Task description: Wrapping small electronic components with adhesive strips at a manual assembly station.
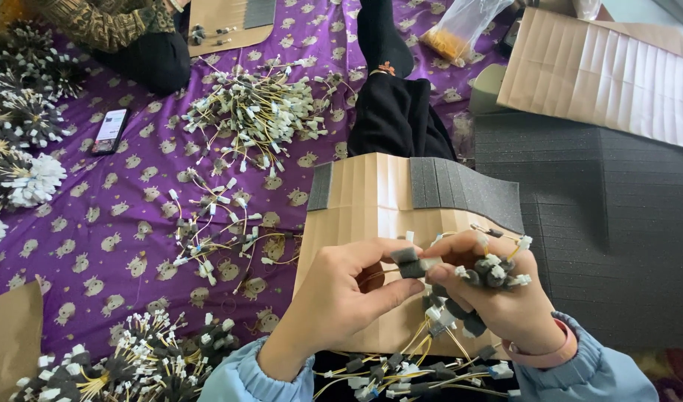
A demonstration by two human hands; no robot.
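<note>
Foam piece (407, 257), a small dark grey block, sits between the two hands near the middle of the view, above a folded brown cardboard sheet (371, 201). The left hand (341, 298) grasps it with thumb and forefinger. The right hand (498, 298) is clenched around a bundle of wires (475, 279) with white connectors, several already wearing grey foam caps, and its fingertips touch the same foam piece. More capped wires (408, 372) lie on the lap, near the person. On the purple patterned cloth (133, 223) to the left are a loose pile of bare wires (256, 112), finished bundles (133, 361) and a phone (108, 131). A strip of grey foam (464, 190) rests on the far part of the cardboard. The likely risk is that the small foam piece slips from the pinch and drops among the wires below, because the right hand is very full and the grip is only at the fingertips
</note>
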